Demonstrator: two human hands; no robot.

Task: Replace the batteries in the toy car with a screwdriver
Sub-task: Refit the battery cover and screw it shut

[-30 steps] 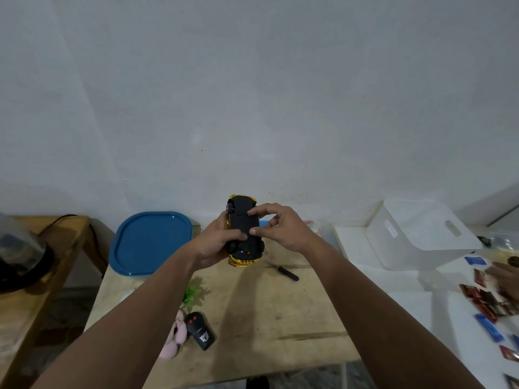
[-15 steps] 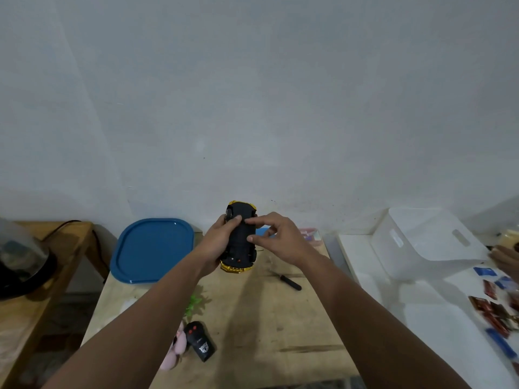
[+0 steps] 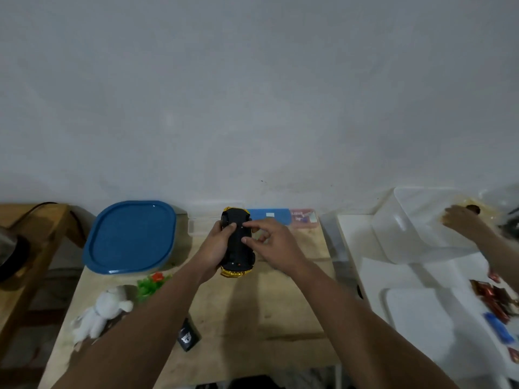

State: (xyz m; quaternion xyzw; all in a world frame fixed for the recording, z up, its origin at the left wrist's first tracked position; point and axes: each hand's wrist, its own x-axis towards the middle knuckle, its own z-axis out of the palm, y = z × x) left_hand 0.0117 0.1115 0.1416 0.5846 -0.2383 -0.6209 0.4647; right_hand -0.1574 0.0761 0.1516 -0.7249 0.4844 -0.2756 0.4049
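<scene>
The yellow toy car (image 3: 238,248) is held upside down above the wooden table (image 3: 252,310), its black underside facing me. My left hand (image 3: 214,248) grips the car's left side, thumb on the chassis. My right hand (image 3: 273,247) rests its fingertips on the black underside from the right. The screwdriver is hidden, probably behind my right hand. The black remote control (image 3: 187,336) lies on the table near my left forearm.
A blue-lidded container (image 3: 130,237) sits at the back left, a white plush toy (image 3: 98,313) and green plastic plant (image 3: 148,284) at the left. A blue case (image 3: 269,216) lies by the wall. Another person's hand (image 3: 460,220) reaches over a white bin (image 3: 407,226) at right.
The camera has tilted and shifted, so the plush toy now shows and the screwdriver is out of sight. My hands stay on the upturned car, right fingers moving on its underside.
</scene>
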